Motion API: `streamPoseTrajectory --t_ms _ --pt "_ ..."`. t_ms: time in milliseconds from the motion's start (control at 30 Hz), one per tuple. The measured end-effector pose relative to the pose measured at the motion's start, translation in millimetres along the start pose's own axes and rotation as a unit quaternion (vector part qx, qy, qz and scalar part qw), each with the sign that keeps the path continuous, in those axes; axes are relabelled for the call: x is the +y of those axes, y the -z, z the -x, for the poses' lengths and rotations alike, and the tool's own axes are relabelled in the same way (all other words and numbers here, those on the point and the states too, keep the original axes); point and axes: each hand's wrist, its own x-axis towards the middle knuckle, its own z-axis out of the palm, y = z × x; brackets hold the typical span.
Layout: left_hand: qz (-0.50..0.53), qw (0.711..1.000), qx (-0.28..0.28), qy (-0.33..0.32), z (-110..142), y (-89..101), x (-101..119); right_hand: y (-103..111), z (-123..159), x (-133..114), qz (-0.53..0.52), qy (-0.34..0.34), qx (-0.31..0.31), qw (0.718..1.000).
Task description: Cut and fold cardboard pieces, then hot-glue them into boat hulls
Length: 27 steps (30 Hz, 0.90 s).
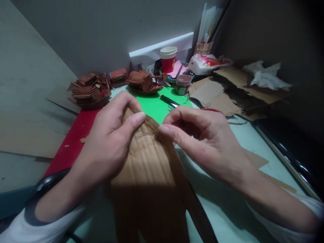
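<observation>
A ribbed brown cardboard piece point(149, 165) stands in front of me, its lower part in shadow. My left hand point(108, 135) grips its top left edge, thumb on the near face and fingers behind. Along the right edge runs a narrow cardboard strip point(184, 179), whose lower end hangs away from the piece. Near the top, my right hand point(207, 141) pinches this strip between thumb and forefinger against the edge. A shiny, glue-like line shows at the seam between the two hands. The right hand's other fingers are curled.
Behind the hands, a black-handled cutter point(169, 100) lies on a green sheet point(152, 106). Brown cardboard models point(88, 92) stand at the back left. A red paper cup point(168, 62) and a jar point(183, 84) stand behind. Cardboard scraps point(210, 92) and a black glossy object point(291, 152) occupy the right.
</observation>
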Motion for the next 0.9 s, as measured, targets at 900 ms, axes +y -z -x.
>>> streamPoseTrajectory --t_ms 900 --pt "-0.029 0.999 -0.01 -0.028 0.6 0.0 -3.1 -6.8 2.2 0.0 -0.059 -0.058 -0.021 0.996"
